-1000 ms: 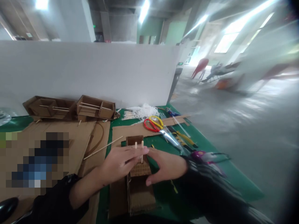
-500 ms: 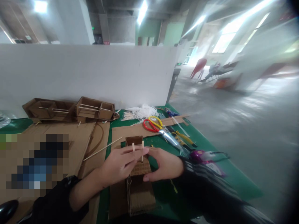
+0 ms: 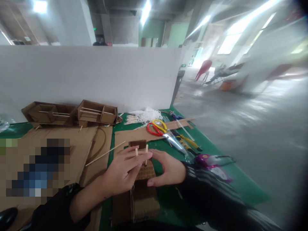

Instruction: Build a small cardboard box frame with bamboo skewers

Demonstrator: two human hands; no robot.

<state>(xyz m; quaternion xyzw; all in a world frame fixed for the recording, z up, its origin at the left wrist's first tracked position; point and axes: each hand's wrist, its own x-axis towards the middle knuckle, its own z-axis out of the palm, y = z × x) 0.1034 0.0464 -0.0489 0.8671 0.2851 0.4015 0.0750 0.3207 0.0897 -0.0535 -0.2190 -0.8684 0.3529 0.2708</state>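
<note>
A small cardboard piece (image 3: pixel 145 200) lies in front of me, with an upright flap at its far end. Two thin wooden sticks (image 3: pixel 146 150) rise from its corrugated top. My left hand (image 3: pixel 126 166) reaches over it from the left, fingers stretched and spread around the sticks; the left stick passes between two fingers. From the right, my right hand (image 3: pixel 167 168) brings its fingertips against my left fingertips beside the right stick. Its thumb is apart from those fingers, close to the cardboard's right edge. Anything small between the fingertips is hidden.
Big scissors (image 3: pixel 168 138), yellow-handled pliers (image 3: pixel 191 142) and a purple item (image 3: pixel 203 158) lie to the right. Behind are white rubber bands (image 3: pixel 151 114) and cardboard boxes (image 3: pixel 97 112) before a white partition (image 3: pixel 96 77). A loose stick (image 3: pixel 106 154) lies left on cardboard sheets.
My hands stay almost in place around the sticks, with small finger shifts. The whole view has moved slightly.
</note>
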